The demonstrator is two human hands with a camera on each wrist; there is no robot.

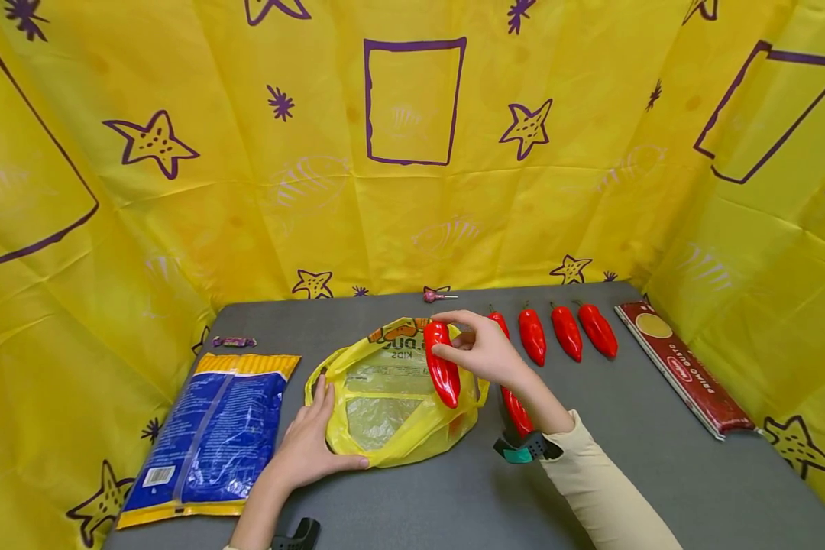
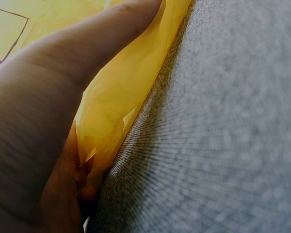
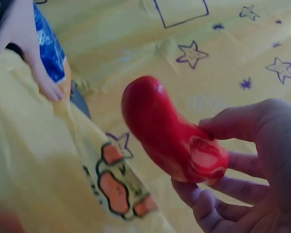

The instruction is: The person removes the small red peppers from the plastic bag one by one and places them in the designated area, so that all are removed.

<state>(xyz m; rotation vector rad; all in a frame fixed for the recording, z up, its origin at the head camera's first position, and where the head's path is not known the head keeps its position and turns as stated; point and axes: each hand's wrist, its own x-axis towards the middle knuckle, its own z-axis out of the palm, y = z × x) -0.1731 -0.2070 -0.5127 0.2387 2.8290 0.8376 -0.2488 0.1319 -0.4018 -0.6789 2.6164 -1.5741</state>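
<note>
A glossy red pepper (image 1: 443, 367) is pinched between the thumb and fingers of my right hand (image 1: 484, 345), above the right side of a yellow plastic bag (image 1: 402, 451). The right wrist view shows that pepper (image 3: 157, 128) with its rounded end away from the palm. My left hand (image 1: 307, 443) rests against the bag's left side, fingers extended along it and the thumb stretched straight across the front edge. In the left wrist view, the thumb (image 2: 102, 39) lies against the yellow plastic (image 2: 121, 102). The bag's mouth is spread wide; mirrored lettering shows through its wall.
Several more red peppers (image 1: 566, 334) lie right of the bag, one (image 1: 517, 412) partly behind my right wrist. A blue-and-yellow packet (image 1: 227, 435) is at left, with a wrapped candy (image 1: 234, 341) behind it. A lollipop (image 1: 438, 296) lies at the back, a dark red packet (image 1: 684, 370) far right.
</note>
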